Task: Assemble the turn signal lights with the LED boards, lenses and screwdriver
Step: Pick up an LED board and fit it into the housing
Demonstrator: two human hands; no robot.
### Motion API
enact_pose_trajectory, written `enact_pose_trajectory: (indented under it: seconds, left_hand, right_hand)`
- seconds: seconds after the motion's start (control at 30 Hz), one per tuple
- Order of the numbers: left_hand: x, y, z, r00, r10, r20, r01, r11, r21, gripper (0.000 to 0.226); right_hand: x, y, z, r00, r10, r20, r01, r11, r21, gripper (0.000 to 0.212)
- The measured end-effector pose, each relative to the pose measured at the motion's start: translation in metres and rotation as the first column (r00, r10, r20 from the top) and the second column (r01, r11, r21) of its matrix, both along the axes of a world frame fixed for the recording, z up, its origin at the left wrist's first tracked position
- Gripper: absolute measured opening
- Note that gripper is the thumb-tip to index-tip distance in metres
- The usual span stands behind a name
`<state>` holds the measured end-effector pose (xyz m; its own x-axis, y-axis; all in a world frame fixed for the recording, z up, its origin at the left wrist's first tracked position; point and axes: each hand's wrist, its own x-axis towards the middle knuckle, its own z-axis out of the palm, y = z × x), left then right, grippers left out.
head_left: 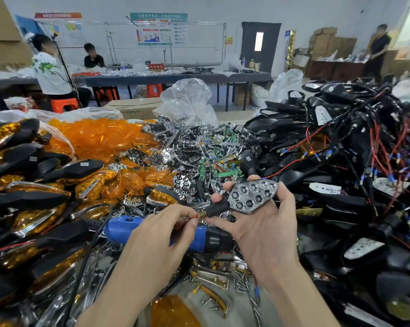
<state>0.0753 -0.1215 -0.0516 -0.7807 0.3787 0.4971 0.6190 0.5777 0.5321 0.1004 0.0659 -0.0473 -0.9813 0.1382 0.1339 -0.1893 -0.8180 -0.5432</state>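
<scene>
My right hand (265,223) grips a black turn signal housing (251,197) with a chrome multi-cup reflector facing up, its stem pointing left. My left hand (161,234) pinches the thin red wire (192,217) that comes out of the stem's end. A blue electric screwdriver (128,228) lies on the table under my left hand, its black nose pointing right. Loose orange lenses (100,138) are heaped at the back left, chrome reflectors and green LED boards (199,149) in the middle.
Finished amber-lensed lights (34,185) pile up on the left. Black housings with red and black wires (352,149) fill the right. Screws and small metal parts (223,284) lie near the front. Clear bags, a work table and several people are behind.
</scene>
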Motion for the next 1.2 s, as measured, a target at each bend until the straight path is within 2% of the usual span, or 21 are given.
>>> enact_pose_trajectory:
  seconds: [0.2,0.6,0.87,0.97,1.1,1.13,1.2]
  left_hand:
    - [-0.002,0.000,0.000,1.000,-0.003,0.019,0.003,0.999,0.038,0.027]
    - [-0.001,-0.001,0.000,0.996,0.029,0.086,-0.035,0.996,0.077,0.028]
    - [0.002,0.003,0.001,0.996,0.044,0.073,-0.051,0.994,0.096,0.023]
    - [0.003,0.003,0.002,0.997,0.041,0.070,-0.049,0.992,0.116,0.024]
    - [0.003,0.004,0.003,0.996,0.047,0.072,-0.056,0.991,0.125,0.024]
    - [0.003,0.004,0.003,0.996,0.051,0.076,-0.060,0.990,0.126,0.024]
    - [0.003,0.004,0.003,0.994,0.058,0.088,-0.068,0.990,0.124,0.025]
  right_hand:
    - [0.000,-0.001,0.001,1.000,-0.018,0.006,0.018,1.000,0.001,0.040]
    - [0.006,-0.006,0.008,0.999,-0.003,-0.041,0.004,1.000,0.016,0.031]
    - [0.004,-0.004,0.006,0.999,-0.022,-0.025,0.023,0.998,0.052,0.045]
    - [0.005,-0.004,0.008,0.998,-0.048,-0.026,0.050,0.995,0.087,0.036]
    - [0.005,-0.005,0.009,0.997,-0.064,-0.039,0.069,0.988,0.136,0.009]
    - [0.005,-0.006,0.008,0.997,-0.068,-0.040,0.073,0.988,0.140,0.009]
    - [0.006,-0.007,0.006,0.995,-0.078,-0.056,0.086,0.983,0.162,0.024]
